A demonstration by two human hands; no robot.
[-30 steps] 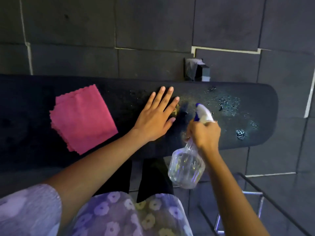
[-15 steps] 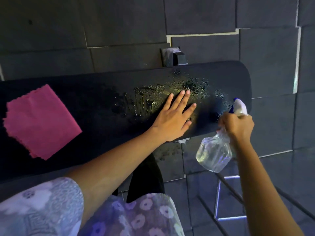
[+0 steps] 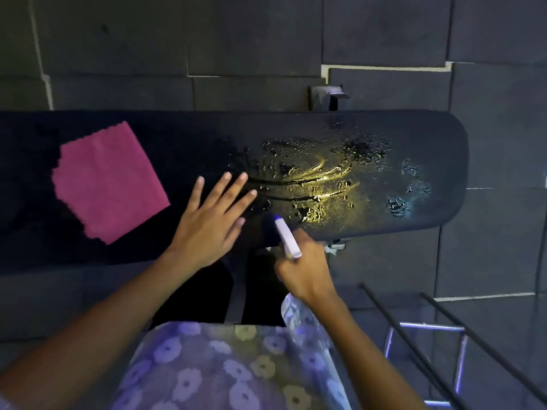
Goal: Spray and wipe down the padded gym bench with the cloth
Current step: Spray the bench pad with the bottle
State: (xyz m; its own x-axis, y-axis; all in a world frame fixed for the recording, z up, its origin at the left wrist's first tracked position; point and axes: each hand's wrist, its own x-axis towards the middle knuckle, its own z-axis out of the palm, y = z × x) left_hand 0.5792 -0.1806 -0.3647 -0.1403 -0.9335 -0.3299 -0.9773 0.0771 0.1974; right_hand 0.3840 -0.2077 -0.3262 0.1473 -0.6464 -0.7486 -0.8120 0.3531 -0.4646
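Note:
A black padded bench (image 3: pixel 207 137) runs across the view, its right half wet with spray droplets and smeared finger streaks. A folded pink cloth (image 3: pixel 109 182) lies on the bench's left part, untouched. My left hand (image 3: pixel 211 220) rests flat on the pad with fingers spread, just left of the wet patch. My right hand (image 3: pixel 305 270) grips a clear spray bottle (image 3: pixel 299 318) at the bench's near edge; its white nozzle with a blue tip (image 3: pixel 285 235) points at the pad.
The floor is dark rubber tiles (image 3: pixel 384 31) with pale seams. A bench leg bracket (image 3: pixel 325 97) shows behind the far edge. A metal frame with dark bars (image 3: pixel 426 344) stands at the lower right, close to my right forearm.
My left hand slid leftward across the wet patch, leaving streaks. My right hand with the bottle moved left from the bench's end toward its middle.

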